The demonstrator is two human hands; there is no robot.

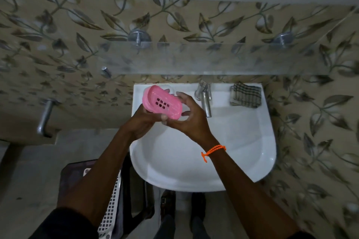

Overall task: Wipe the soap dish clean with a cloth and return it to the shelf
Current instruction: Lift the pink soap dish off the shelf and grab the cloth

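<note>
I hold a pink soap dish (161, 103) with a slotted drain tray tilted above the back left of the white sink (269, 141). My left hand (140, 122) grips it from below at its near end. My right hand (191, 120), with an orange thread at the wrist, curls round its right end, where a clear under-tray shows beneath the pink part. A folded checked cloth (245, 94) lies on the sink's back right corner, apart from both hands. The glass shelf (213, 58) runs along the wall above the sink and has nothing on it.
A chrome tap (205, 101) stands at the sink's back middle, just right of my right hand. Metal brackets (138, 37) fix the shelf to the leaf-patterned tiled wall. A white perforated basket (110, 205) and a dark stool stand on the floor to the lower left.
</note>
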